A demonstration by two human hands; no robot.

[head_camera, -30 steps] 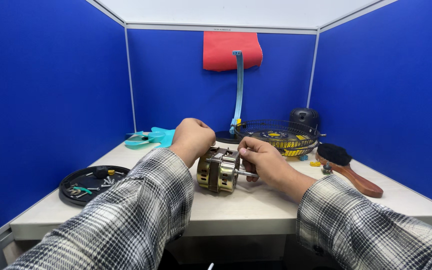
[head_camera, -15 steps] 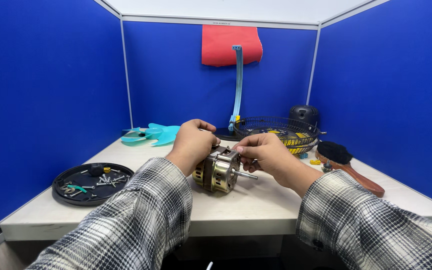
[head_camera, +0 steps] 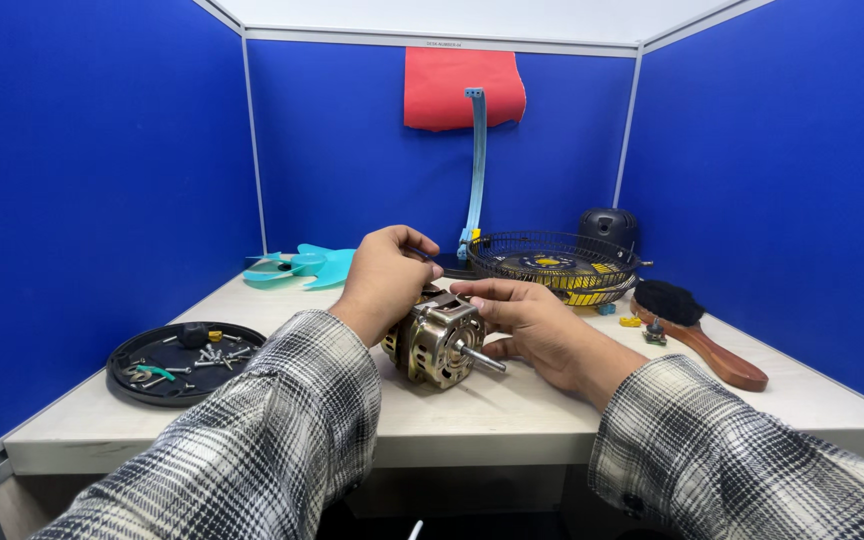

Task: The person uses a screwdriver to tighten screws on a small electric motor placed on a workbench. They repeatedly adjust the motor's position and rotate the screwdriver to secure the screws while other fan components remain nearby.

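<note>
A small metal fan motor (head_camera: pixel 437 340) with a steel shaft pointing toward me rests on the pale table (head_camera: pixel 492 415). My left hand (head_camera: pixel 385 277) grips its top and back, fingers curled over the housing. My right hand (head_camera: pixel 524 322) holds the motor's right side, thumb and fingers against the casing near the shaft. Both plaid sleeves reach in from the bottom of the view.
A round black tray (head_camera: pixel 174 362) with several screws and small parts lies at the left. Teal fan blades (head_camera: pixel 304 266) sit at the back left, a wire fan guard (head_camera: pixel 552 262) and black cap (head_camera: pixel 607 226) at the back right, a wooden-handled brush (head_camera: pixel 692 330) at the right. Blue partition walls surround the table.
The motor has been turned so that its shaft now points toward me and to the right. Both hands stayed on it, with the right hand shifting along its side.
</note>
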